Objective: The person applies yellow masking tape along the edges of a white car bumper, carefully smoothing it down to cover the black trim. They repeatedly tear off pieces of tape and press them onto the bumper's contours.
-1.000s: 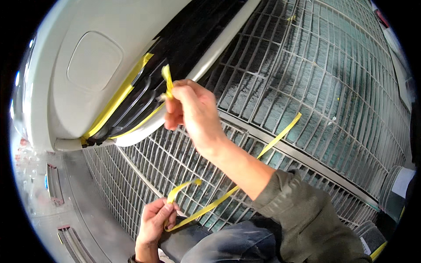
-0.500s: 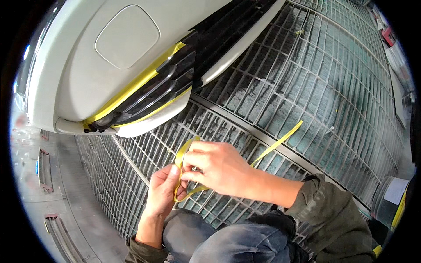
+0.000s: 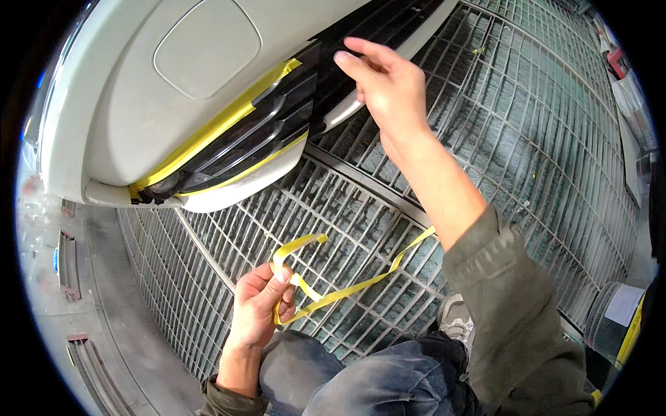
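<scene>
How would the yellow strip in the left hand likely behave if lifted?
The yellow strip is probably floppy, since it loops at the left hand. It looks light, being narrow and thin. It may twist easily, given its bends.

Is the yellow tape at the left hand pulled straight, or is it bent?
Bent: the yellow tape curves at the left hand, one end curling above it, a longer part sloping toward the right forearm.

Up swings the right hand, off the yellow tape, toward the lower edge of the bumper; a grey shoe pops into view.
</scene>
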The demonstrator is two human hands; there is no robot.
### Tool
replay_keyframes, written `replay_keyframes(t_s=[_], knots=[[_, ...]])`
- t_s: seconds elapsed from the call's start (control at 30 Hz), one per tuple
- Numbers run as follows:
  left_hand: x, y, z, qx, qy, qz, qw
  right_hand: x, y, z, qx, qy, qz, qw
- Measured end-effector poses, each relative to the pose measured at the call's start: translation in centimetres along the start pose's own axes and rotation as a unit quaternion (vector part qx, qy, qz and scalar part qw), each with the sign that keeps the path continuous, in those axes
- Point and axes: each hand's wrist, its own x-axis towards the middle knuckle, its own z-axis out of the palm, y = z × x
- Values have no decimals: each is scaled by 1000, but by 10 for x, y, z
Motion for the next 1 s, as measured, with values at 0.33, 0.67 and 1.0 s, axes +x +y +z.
replay_keyframes(t_s=[0.33,0.67,1.0], knots=[[1,-2,-4,-15,-4,-18,1000,15,-11,24,50,-75,61,994],[5,0,-4,-12,4,-24,1000,14,5,37,-4,50,-73,996],[3,2,-3,-37,-11,-7,999,14,18,51,-147,140,-259,944]])
